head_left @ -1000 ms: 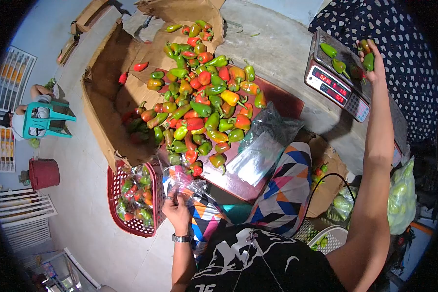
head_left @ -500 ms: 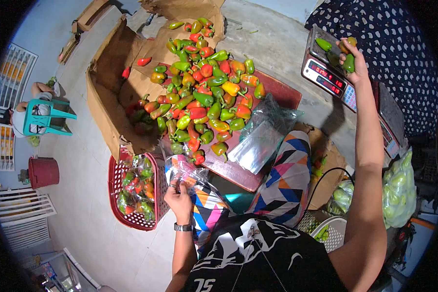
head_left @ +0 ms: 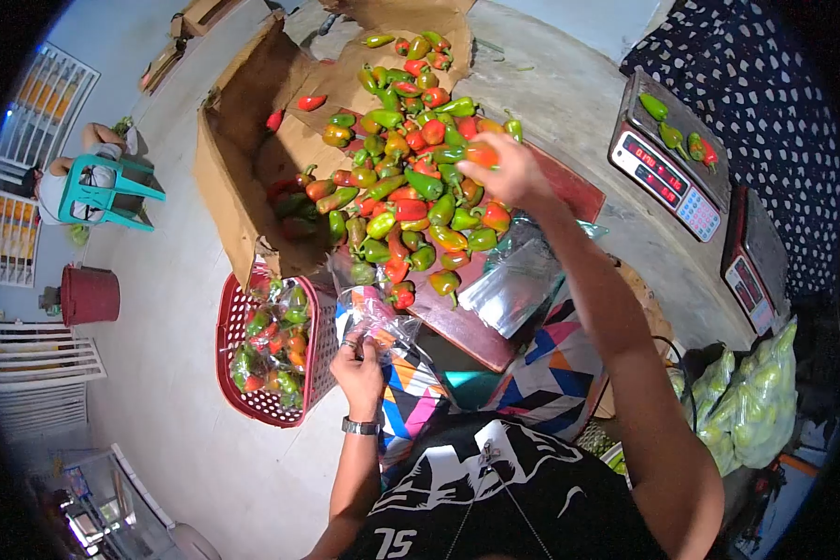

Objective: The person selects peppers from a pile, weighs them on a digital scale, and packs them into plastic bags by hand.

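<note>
My left hand [head_left: 357, 369] is closed on a crumpled clear plastic bag [head_left: 383, 317] above my left knee. Out over a heap of red, green and mixed-colour peppers [head_left: 406, 207], my right hand [head_left: 513, 173] has its thumb and fingers around a red-orange pepper [head_left: 482, 155]; slight blur hides the exact grip. The heap spreads over a torn cardboard box [head_left: 238, 159] and a dark red board [head_left: 481, 343]. Several peppers [head_left: 672, 137], green and red-green, rest on the pan of a digital scale [head_left: 639, 149] with lit red figures.
A red-rimmed basket [head_left: 322, 359] at left holds bagged peppers [head_left: 285, 341]. Clear plastic bags [head_left: 518, 289] lie on the board. A second scale [head_left: 751, 257] and bagged green produce [head_left: 751, 401] are at right. A person sits on a teal chair [head_left: 98, 191] at far left.
My right hand has left the scale and swung left to the pepper heap. The peppers it held now lie on the pan. My left hand still holds the bag. The view has shifted slightly.
</note>
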`<state>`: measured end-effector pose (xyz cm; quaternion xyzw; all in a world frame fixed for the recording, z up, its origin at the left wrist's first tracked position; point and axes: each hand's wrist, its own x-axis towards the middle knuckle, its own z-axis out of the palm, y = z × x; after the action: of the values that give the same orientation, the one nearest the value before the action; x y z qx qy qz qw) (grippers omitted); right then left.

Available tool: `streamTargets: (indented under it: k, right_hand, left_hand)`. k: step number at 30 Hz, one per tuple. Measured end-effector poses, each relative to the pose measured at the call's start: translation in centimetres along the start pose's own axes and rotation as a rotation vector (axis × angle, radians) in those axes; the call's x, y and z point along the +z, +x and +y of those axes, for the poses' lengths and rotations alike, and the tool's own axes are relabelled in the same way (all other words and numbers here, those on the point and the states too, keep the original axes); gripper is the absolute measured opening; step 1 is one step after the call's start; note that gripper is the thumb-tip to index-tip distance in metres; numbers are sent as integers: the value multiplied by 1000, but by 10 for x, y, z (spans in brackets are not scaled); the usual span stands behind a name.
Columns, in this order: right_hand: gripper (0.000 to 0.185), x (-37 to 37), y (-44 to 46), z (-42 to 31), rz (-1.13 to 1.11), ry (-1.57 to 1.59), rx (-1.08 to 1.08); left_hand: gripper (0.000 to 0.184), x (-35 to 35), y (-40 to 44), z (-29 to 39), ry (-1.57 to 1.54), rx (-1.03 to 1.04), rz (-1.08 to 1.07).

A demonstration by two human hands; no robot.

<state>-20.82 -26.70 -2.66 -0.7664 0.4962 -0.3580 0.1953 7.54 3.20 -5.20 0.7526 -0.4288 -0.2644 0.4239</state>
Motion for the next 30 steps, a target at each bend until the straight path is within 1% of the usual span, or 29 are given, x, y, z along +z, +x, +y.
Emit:
streamTargets:
  k: [1, 2, 4, 7, 10, 11, 12, 14, 15, 18, 19, 22, 25, 26, 28, 30]
  right_hand:
    - [58, 15, 10, -18, 23, -37, -47]
    - [56, 30, 22, -31, 21, 3, -20]
    - [58, 58, 42, -38, -28, -98, -62]
    - [60, 91, 46, -48, -344, -328, 71]
    - [60, 105, 42, -48, -368, -435, -29]
    - [54, 110, 35, -48, -243, -395, -67]
    - [53, 110, 31, -50, -141, -385, -96]
    - [49, 108, 25, -52, 67, -367, -146]
    - [37, 110, 24, -57, 216, -327, -171]
    - [28, 117, 23, -69, 138, -134, -183]
    - [23, 125, 24, -75, 150, -114, -207]
    - [24, 153, 27, -96, -27, -65, -221]
    - [37, 204, 41, -112, -275, -196, -245]
    - [35, 229, 45, -108, -272, -267, -304]
    - [34, 240, 57, -116, -455, -525, -357]
    - [30, 244, 63, -116, -520, -492, -297]
  left_hand:
    - [28, 1, -1, 0, -24, -31, -6]
    - [28, 0, -2, 0, -47, -63, -11]
    - [28, 2, -2, -4, -30, -38, 11]
    - [28, 1, -3, -4, -71, -54, 6]
    - [28, 1, 0, -3, -92, -71, 2]
    - [28, 1, -1, -1, -80, -96, -4]
    - [28, -1, -2, -1, -64, -124, -14]
    - [27, -2, -2, -5, -51, -104, -21]
    - [27, -2, -2, 1, -54, -98, -19]
    - [27, -3, 0, -1, -19, -55, -27]
    - [27, -3, 0, -3, 0, -36, -30]
    - [27, 0, -1, 1, -99, -69, -17]
    - [26, -2, 0, 8, -86, -118, -37]
    - [25, -3, 0, 9, -85, -140, -46]
    - [25, -2, 0, 7, -83, -125, -27]
    - [24, -2, -1, 1, -100, -118, -19]
